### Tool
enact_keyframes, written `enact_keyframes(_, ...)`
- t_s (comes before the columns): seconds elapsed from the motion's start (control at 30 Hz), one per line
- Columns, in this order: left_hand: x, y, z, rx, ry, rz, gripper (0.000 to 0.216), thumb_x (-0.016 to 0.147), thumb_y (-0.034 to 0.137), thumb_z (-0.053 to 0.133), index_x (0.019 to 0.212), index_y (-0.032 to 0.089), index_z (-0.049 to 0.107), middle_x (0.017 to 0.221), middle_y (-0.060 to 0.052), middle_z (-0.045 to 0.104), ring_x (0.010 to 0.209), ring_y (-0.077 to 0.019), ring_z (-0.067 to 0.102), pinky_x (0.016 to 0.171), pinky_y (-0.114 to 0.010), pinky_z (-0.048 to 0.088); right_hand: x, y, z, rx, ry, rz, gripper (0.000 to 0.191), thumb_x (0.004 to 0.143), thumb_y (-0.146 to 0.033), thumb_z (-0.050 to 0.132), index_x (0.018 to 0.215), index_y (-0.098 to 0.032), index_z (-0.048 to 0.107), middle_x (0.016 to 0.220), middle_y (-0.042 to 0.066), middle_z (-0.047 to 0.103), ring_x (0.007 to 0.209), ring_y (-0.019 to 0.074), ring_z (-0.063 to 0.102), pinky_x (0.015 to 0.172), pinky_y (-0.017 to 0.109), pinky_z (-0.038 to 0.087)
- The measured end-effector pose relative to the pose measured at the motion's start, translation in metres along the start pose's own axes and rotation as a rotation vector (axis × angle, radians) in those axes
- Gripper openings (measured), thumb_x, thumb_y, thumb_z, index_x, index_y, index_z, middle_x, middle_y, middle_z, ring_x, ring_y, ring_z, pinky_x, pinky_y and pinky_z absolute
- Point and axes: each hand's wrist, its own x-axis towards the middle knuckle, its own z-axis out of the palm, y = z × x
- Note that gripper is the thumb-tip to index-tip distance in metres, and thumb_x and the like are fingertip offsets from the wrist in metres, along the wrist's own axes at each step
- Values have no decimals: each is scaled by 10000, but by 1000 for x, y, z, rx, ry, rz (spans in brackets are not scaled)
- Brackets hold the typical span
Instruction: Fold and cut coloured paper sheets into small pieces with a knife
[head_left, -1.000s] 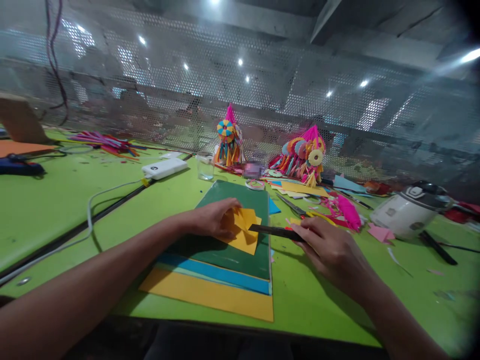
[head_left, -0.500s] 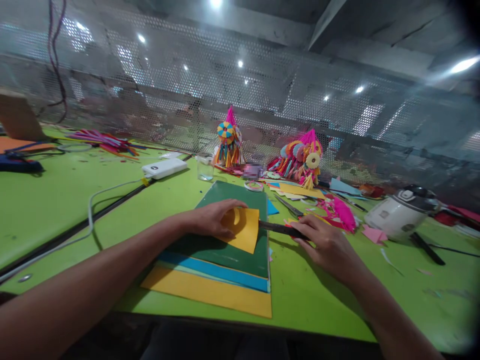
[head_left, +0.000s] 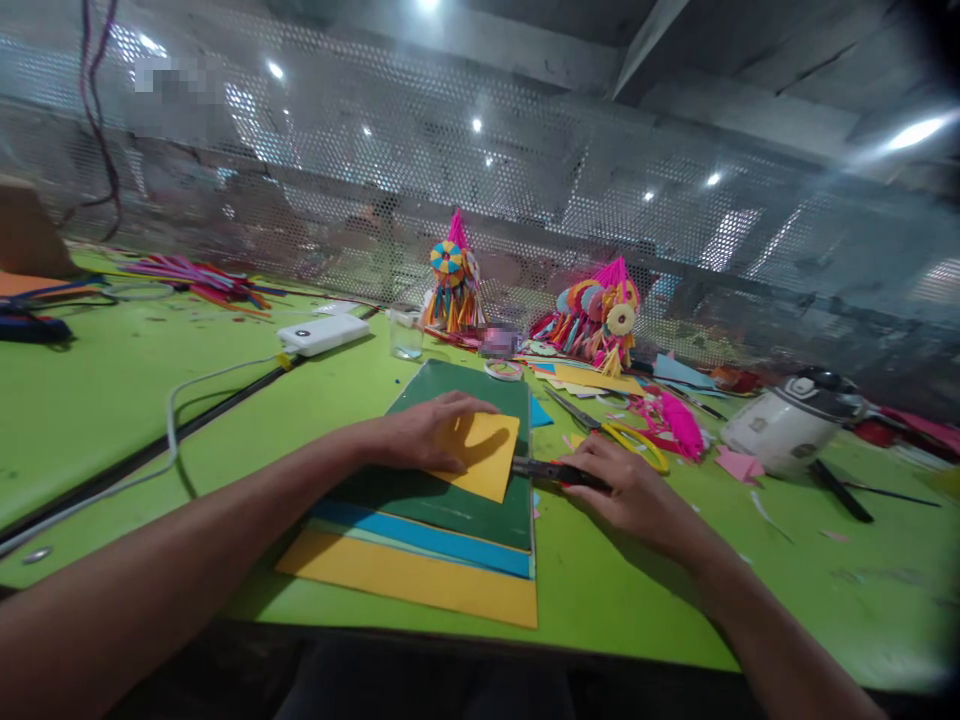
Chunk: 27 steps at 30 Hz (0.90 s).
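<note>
My left hand [head_left: 416,437] holds a small yellow paper piece [head_left: 491,460] against the green board [head_left: 450,385], thumb at its lower edge and fingers over its top. Some of the paper is hidden under the hand. In my right hand [head_left: 626,500] is a black-handled tool [head_left: 551,472] with a narrow metal end. Its tip meets or lies just beside the paper's right edge; its exact kind is hard to make out. Yellow-handled scissors [head_left: 637,445] lie just beyond my right hand. Blue sheets [head_left: 450,548] and a yellow sheet [head_left: 420,590] stick out below the board.
A white power bank [head_left: 324,335] with a cable lies left, near a clear cup [head_left: 406,335]. Paper-tassel decorations [head_left: 454,275] stand at the back before a perforated metal screen [head_left: 315,190]. A white kettle-like appliance [head_left: 784,425] sits right, among paper scraps [head_left: 739,465].
The tool and my right hand have shifted slightly down, its tip lower along the paper's right edge. The yellow paper lies flatter. My left hand remains in place.
</note>
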Motion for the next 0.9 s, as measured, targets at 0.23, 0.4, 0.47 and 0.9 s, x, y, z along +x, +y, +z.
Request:
enact_keyframes(0.23,-1,-4,1,178,-145,86,370,913,400,575,1254,280,657,1457,-122,483,1307,-315,458,1108,-482,333,1,8,0,86,-88,47,230,900,-255,644,1121,-223,700,983,72,658,892,203,628,801,351,502)
enact_keyframes(0.4,-1,3,3,295,-121,97,388,921,426,559,1259,260,651,1343,-133,595,1198,-312,538,1044,-455,375,3,11,-2,138,-130,76,213,894,-249,646,1090,-209,719,990,73,685,940,210,623,838,367,490)
enact_keyframes(0.47,-2,8,6,357,-89,102,358,924,429,560,1212,248,670,1245,-134,654,1135,-312,568,1012,-459,389,4,13,-3,158,-125,69,201,896,-245,640,1074,-213,728,971,65,692,935,206,622,835,363,485)
enact_keyframes(0.9,-15,17,16,638,28,60,423,953,535,482,1242,275,648,1147,-112,657,1001,-274,554,902,-408,413,7,16,1,216,-195,-11,254,945,-328,608,1143,-216,721,942,72,651,892,197,582,826,341,457)
